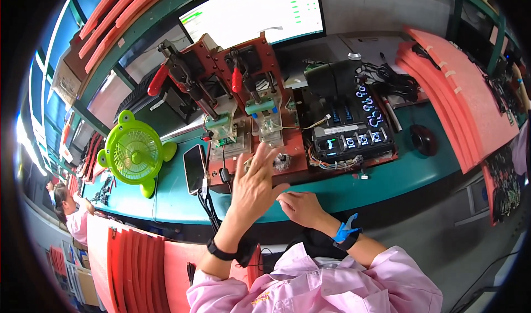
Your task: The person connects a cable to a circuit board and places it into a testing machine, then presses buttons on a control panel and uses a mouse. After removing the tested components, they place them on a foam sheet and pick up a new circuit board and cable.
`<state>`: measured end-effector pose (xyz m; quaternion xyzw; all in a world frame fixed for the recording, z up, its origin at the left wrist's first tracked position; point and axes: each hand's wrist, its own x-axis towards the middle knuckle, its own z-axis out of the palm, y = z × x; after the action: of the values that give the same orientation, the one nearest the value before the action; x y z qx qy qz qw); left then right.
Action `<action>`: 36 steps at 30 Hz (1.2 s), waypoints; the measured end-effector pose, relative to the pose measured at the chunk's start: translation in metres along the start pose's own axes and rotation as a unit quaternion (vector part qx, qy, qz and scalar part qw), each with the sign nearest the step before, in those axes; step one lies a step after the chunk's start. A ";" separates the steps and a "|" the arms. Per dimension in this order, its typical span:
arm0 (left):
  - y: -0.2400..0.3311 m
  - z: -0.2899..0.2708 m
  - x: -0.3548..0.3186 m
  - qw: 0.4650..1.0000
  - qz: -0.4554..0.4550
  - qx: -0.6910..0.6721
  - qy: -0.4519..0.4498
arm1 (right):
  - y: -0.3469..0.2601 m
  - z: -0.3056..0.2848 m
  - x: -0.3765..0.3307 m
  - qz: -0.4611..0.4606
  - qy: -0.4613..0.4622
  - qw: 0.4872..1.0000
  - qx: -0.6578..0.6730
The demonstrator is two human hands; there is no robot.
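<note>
My left hand (254, 186) is raised over the front edge of a red test fixture (293, 159), its fingers stretched out and its thumb pointing right; nothing shows in it. Close beside it on the right, my right hand (301, 208) has its fingers curled in, and what they hold, if anything, is hidden. Two toggle clamps with red handles, a left clamp (159, 81) and a right clamp (237, 79), stand on the fixture. Beneath the left clamp sits a green circuit board (222, 141) on a clear block. A thin wire with a white connector (327, 116) runs rightward from the right-hand station.
A black device with lit knobs (354, 141) stands right of the fixture, a mouse (423, 140) beyond it. To the left are a phone (194, 169) and green frog-shaped fan (133, 152). Pink foam sheets (442, 97) flank the bench (343, 194). A monitor (254, 14) stands behind.
</note>
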<state>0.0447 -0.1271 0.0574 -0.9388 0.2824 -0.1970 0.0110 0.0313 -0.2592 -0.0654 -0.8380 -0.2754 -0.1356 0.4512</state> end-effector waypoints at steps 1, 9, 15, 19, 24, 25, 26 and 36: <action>0.001 0.001 -0.003 1.000 -0.001 0.005 0.002 | 0.001 -0.001 -0.001 0.003 -0.001 1.000 0.002; 0.010 -0.012 0.030 1.000 -0.022 -0.011 0.014 | -0.001 -0.003 -0.001 -0.011 0.000 1.000 -0.010; 0.017 0.003 0.021 1.000 -0.014 -0.003 0.007 | -0.003 -0.005 -0.005 -0.030 -0.004 1.000 0.000; 0.017 0.000 0.027 1.000 -0.003 0.002 -0.001 | -0.001 -0.007 -0.003 -0.019 -0.024 1.000 -0.006; 0.009 -0.005 0.023 1.000 -0.001 -0.005 -0.025 | -0.001 -0.006 -0.006 -0.023 -0.017 0.999 -0.015; 0.009 -0.006 0.020 1.000 -0.006 -0.003 -0.026 | -0.002 -0.006 -0.006 -0.021 -0.019 0.999 -0.014; 0.010 -0.006 0.023 1.000 -0.007 -0.004 -0.028 | -0.002 -0.006 -0.004 -0.020 -0.024 0.999 -0.016; -0.012 -0.024 0.019 1.000 0.023 0.012 -0.015 | -0.002 -0.007 -0.005 -0.023 -0.044 0.999 -0.003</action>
<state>0.0565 -0.1252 0.0876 -0.9346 0.3014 -0.1864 0.0314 0.0263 -0.2653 -0.0626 -0.8379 -0.3136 -0.1092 0.4331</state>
